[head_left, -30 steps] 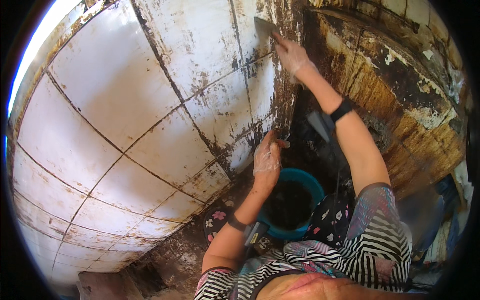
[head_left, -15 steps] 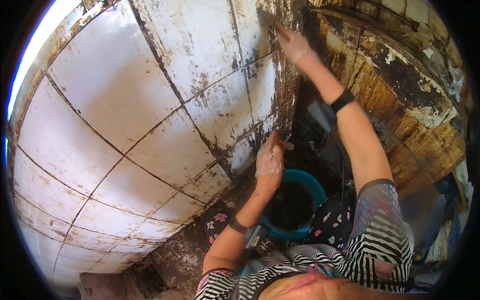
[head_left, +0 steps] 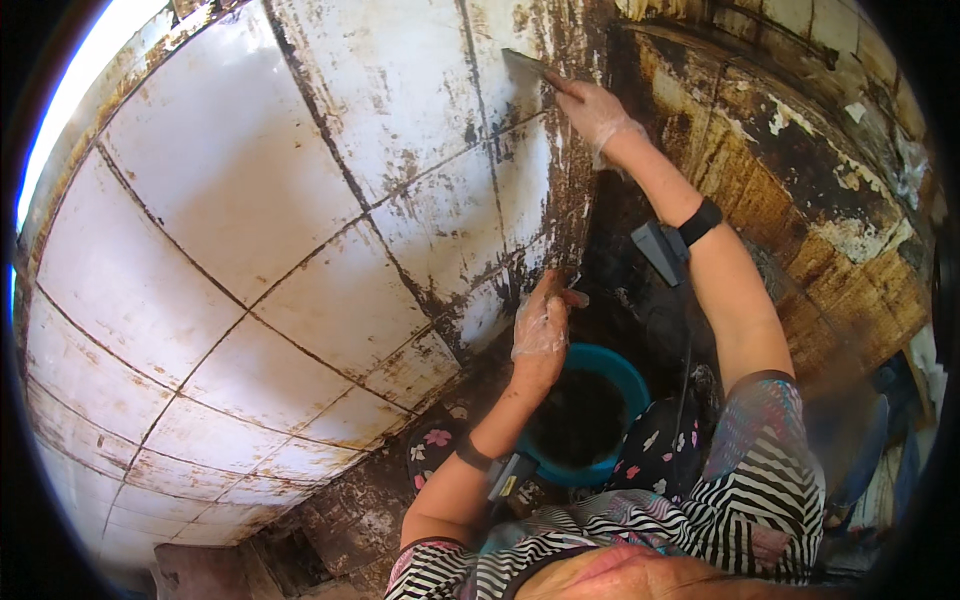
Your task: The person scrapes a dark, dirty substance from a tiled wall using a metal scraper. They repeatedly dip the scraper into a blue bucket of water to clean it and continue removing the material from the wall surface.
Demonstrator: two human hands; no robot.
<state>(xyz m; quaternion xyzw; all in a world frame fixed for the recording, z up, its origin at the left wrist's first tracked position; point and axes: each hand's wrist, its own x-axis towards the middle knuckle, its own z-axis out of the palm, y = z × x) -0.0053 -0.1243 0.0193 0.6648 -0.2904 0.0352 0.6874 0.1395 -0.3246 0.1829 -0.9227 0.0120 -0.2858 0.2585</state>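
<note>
My right hand (head_left: 597, 115), in a clear plastic glove, grips a thin flat-bladed scraper (head_left: 526, 64). The blade slants up and left across the stained white tiled wall (head_left: 420, 85), close to its dark corner. Lower down, my left hand (head_left: 541, 325), also in a clear glove, is beside the bottom of the wall with its fingers bent together. Something small and greyish shows by its thumb; I cannot make out what it is. Below that hand stands a teal basin (head_left: 632, 375) with dark contents.
Brown grime and dark streaks cover the corner and the tiled surface (head_left: 760, 190) on the right. A grey device (head_left: 660, 252) is strapped to my right wrist, another (head_left: 512, 477) to my left. A cable runs down near my knee. Dirty floor (head_left: 350, 500) lies at lower left.
My right hand and the scraper, blurred before, are now sharp and slightly lower, with the blade tilted to the left. The left hand has barely moved.
</note>
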